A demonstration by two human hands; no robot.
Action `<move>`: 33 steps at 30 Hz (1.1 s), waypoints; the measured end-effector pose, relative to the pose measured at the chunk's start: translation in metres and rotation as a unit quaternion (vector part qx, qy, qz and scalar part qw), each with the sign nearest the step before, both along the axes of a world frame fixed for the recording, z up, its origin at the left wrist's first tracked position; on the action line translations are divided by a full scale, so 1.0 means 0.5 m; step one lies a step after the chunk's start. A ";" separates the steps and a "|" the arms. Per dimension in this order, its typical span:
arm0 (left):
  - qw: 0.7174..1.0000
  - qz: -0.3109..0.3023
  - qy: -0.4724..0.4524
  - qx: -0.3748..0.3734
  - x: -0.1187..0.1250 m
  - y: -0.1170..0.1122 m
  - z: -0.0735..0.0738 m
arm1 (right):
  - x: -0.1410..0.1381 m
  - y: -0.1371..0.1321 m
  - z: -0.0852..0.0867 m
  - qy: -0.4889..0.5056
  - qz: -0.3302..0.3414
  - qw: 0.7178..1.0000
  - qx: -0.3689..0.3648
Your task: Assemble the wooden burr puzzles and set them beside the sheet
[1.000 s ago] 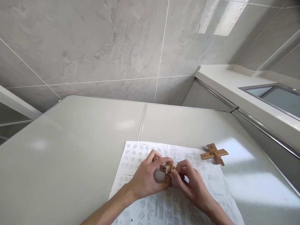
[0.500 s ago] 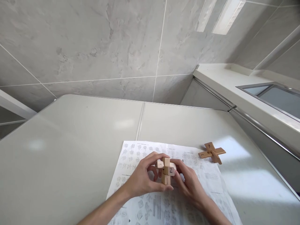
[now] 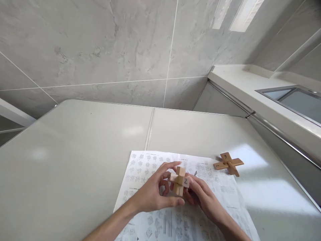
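Observation:
A small wooden burr puzzle (image 3: 179, 180) of interlocking light blocks is held above the printed sheet. Handwritten numbers mark its block ends, with a 2 facing right. My right hand (image 3: 204, 197) grips its right side between thumb and fingers; some fingertips are hidden behind it. Around the left side curves my left hand (image 3: 152, 190), its index finger and thumb spread apart, clear of the top and bottom blocks. Its other fingers curl close to the puzzle's left end; whether they touch is hard to tell.
The printed sheet (image 3: 140, 167) with puzzle diagrams lies under my hands on the white table (image 3: 75, 160). A darker wooden cross-shaped puzzle (image 3: 228, 164) with numbers rests by its right edge. Beyond the table stand a tiled wall (image 3: 112, 50) and a white counter (image 3: 233, 80) with a sink.
My left index finger and thumb have come away from the puzzle's top and bottom. The puzzle has tilted and turned slightly, with my right thumb now near the block marked 2.

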State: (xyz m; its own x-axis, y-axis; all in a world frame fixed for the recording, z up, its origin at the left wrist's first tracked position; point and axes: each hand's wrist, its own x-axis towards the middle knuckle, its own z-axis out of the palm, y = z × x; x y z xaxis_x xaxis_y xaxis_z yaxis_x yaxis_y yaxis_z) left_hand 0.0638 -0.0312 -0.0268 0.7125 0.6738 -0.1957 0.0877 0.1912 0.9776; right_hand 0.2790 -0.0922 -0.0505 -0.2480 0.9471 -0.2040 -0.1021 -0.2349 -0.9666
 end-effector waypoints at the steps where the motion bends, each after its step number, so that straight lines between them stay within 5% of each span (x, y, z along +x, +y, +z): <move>1: 1.000 0.010 0.008 -0.006 0.000 -0.001 -0.001 | 0.000 0.002 0.001 0.036 -0.015 0.999 -0.021; 7: 0.994 0.101 -0.043 -0.016 0.002 0.002 -0.013 | -0.002 0.018 0.021 0.205 -0.064 0.973 -0.088; 17: 0.986 0.142 -0.077 -0.032 0.008 0.003 -0.014 | 0.016 0.047 0.012 0.266 -0.271 0.917 -0.124; 33: 0.985 0.136 -0.093 -0.047 0.004 0.009 -0.010 | 0.043 0.062 -0.009 0.267 -0.323 0.904 -0.083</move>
